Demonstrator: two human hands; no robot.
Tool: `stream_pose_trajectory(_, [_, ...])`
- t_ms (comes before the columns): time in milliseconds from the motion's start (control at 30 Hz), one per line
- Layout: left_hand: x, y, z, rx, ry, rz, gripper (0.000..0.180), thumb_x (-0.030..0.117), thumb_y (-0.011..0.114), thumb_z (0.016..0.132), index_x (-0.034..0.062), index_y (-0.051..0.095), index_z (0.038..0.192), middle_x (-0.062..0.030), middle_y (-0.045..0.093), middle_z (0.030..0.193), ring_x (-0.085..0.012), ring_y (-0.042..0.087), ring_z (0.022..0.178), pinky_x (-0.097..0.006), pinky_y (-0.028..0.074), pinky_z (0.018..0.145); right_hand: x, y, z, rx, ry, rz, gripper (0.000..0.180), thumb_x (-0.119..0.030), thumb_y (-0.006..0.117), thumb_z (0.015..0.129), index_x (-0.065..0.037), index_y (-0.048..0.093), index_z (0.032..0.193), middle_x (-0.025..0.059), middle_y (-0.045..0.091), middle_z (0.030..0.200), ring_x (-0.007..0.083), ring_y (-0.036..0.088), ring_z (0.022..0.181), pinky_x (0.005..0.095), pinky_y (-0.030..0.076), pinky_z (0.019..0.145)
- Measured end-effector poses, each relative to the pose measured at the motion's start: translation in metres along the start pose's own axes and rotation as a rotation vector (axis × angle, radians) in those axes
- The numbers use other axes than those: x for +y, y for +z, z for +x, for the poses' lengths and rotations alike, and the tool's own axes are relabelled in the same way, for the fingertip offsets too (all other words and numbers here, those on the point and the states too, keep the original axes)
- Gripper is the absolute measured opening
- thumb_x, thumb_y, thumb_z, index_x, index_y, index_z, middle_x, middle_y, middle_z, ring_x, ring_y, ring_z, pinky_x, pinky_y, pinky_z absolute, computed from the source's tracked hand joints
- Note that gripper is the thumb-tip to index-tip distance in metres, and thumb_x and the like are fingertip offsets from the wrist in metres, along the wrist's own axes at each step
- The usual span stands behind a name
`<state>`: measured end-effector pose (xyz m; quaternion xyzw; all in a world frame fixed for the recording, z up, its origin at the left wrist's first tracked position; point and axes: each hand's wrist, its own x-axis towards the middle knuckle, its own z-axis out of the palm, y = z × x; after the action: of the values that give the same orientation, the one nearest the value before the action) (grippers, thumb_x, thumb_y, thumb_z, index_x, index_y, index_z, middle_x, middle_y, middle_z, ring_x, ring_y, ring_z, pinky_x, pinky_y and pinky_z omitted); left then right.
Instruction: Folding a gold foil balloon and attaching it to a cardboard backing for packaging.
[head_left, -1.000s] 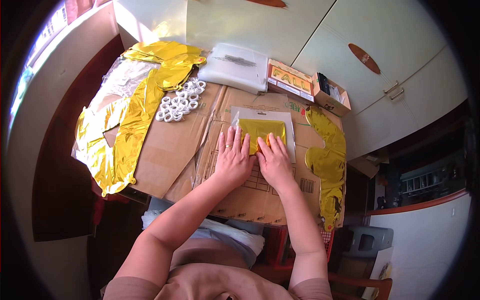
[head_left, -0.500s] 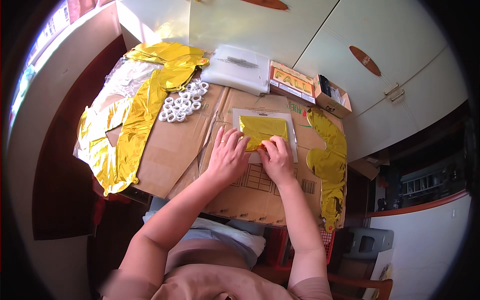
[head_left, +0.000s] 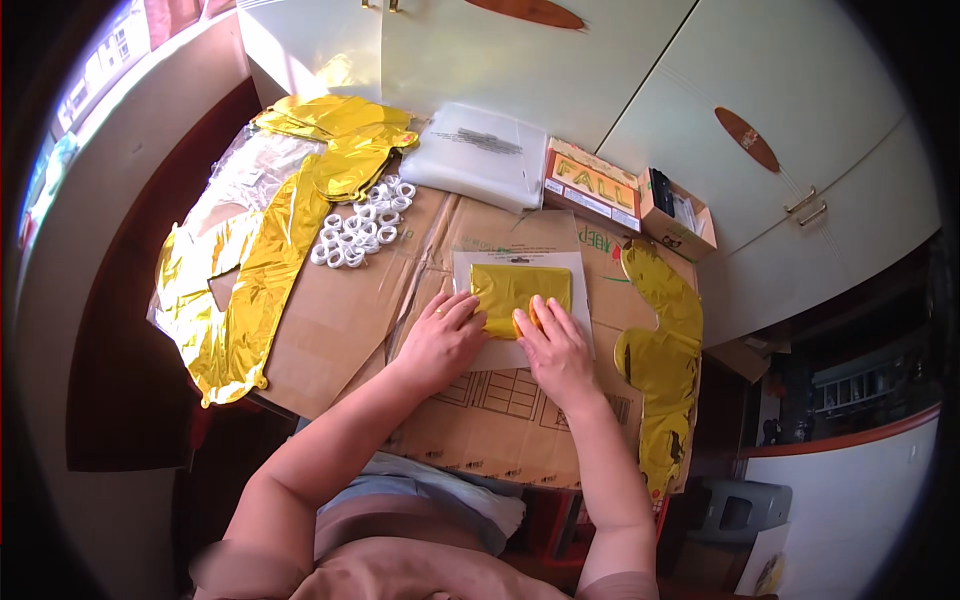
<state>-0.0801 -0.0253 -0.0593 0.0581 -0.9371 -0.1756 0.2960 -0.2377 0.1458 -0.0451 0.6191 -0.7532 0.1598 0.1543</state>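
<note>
A folded gold foil balloon (head_left: 520, 285) lies on a white sheet (head_left: 580, 330) in the middle of flattened brown cardboard (head_left: 340, 330). My left hand (head_left: 440, 340) lies flat at the foil's near left corner, fingers spread and touching its edge. My right hand (head_left: 552, 345) presses on the foil's near edge with fingertips on the gold. Neither hand grips anything; both press down.
Large gold foil balloons (head_left: 255, 290) lie at the left and another gold foil balloon (head_left: 665, 360) at the right. A heap of white rings (head_left: 360, 225), a clear plastic bag (head_left: 485, 155), a flat printed package (head_left: 592, 185) and a small open box (head_left: 678, 212) sit at the back, before white cupboard doors (head_left: 760, 110).
Both hands have slid a little toward me on the folded foil, smoothing it. The foil and sheet stay in place.
</note>
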Motion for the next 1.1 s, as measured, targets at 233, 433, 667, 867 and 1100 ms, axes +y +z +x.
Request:
stream_pose_trajectory(233, [-0.006,-0.015,0.008,0.028,-0.156,-0.293,0.012,0.015,0.072,0.086,0.0045,0.070,0.090,-0.0107,0.066,0.108,-0.0288,0.062,0.119,-0.048,0.041,0.109,0.011,-0.011,-0.002,0.042,0.083,0.231,0.040,-0.018,0.074,0.085,-0.008,0.067,0.123,0.0193,0.058,0.136,0.0369,0.053,0.125,0.0464,0.043,0.106])
stream_pose_trajectory(433, [-0.003,-0.015,0.014,-0.023,-0.181,-0.242,0.023,0.011,0.078,0.079,0.0070,0.067,0.100,-0.0091,0.066,0.112,-0.0281,0.059,0.122,-0.046,0.038,0.114,0.037,-0.025,-0.010,0.089,0.293,0.439,0.037,-0.002,0.081,0.074,-0.004,0.071,0.110,0.0167,0.063,0.128,0.0339,0.059,0.119,0.0415,0.052,0.099])
stream_pose_trajectory(667, [0.000,-0.019,0.018,-0.087,-0.133,-0.207,0.042,0.013,0.077,0.079,0.0074,0.066,0.118,-0.0120,0.061,0.117,-0.0309,0.056,0.125,-0.049,0.037,0.113,0.042,-0.026,-0.009,0.068,0.249,0.402,0.030,-0.001,0.077,0.078,-0.005,0.072,0.107,0.0154,0.064,0.127,0.0333,0.060,0.119,0.0411,0.053,0.098])
stream_pose_trajectory(867, [-0.007,-0.017,0.013,-0.056,-0.071,-0.163,0.030,0.010,0.073,0.084,0.0064,0.069,0.114,-0.0121,0.061,0.114,-0.0314,0.057,0.124,-0.050,0.038,0.112,0.037,-0.026,-0.009,0.061,0.147,0.268,0.025,-0.003,0.073,0.082,-0.007,0.072,0.107,0.0149,0.064,0.125,0.0333,0.059,0.118,0.0462,0.048,0.102])
stream_pose_trajectory(1100, [-0.013,-0.030,0.019,-0.102,-0.034,-0.161,0.022,0.008,0.069,0.087,0.0050,0.070,0.109,-0.0126,0.062,0.113,-0.0338,0.059,0.119,-0.049,0.042,0.108,0.008,-0.030,0.004,0.068,-0.038,-0.035,0.032,-0.004,0.064,0.081,-0.006,0.067,0.113,0.0160,0.061,0.123,0.0313,0.058,0.110,0.0506,0.042,0.105])
